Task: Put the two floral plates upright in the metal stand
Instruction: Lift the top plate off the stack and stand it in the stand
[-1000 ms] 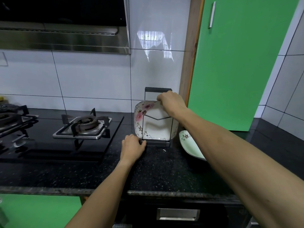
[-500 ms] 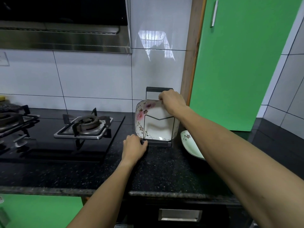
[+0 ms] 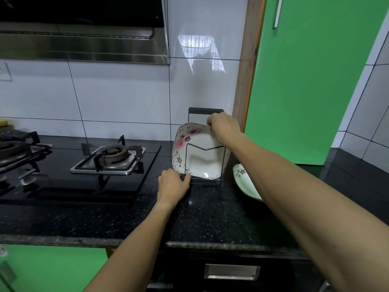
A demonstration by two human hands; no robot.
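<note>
- A square floral plate (image 3: 202, 157) stands upright on edge in the metal stand (image 3: 205, 144), its face toward me, pink flowers at its upper left corner. One dark wire divider crosses in front of it.
- The right hand (image 3: 224, 127) is at the plate's 1 o'clock corner, fingers curled over the top rim and pinching it.
- The left hand (image 3: 173, 185) sits at the plate's 7 o'clock, resting on the countertop (image 3: 210, 218) with its fingertips closed against the front left foot of the stand, touching the wire there.
- The second floral plate (image 3: 245, 182) lies on the black speckled counter at about 4 o'clock from the stand, just beside it, tilted and partly hidden behind the right forearm. Its rim shows small brown flowers on a pale green ground.
- The stand is at the back of the counter near the white tiled wall, its taller rear bar showing above the plate.
- A gas burner (image 3: 112, 158) sits at 9 o'clock from the stand, well apart.
- A green cabinet door (image 3: 305, 81) rises at 2 o'clock.
</note>
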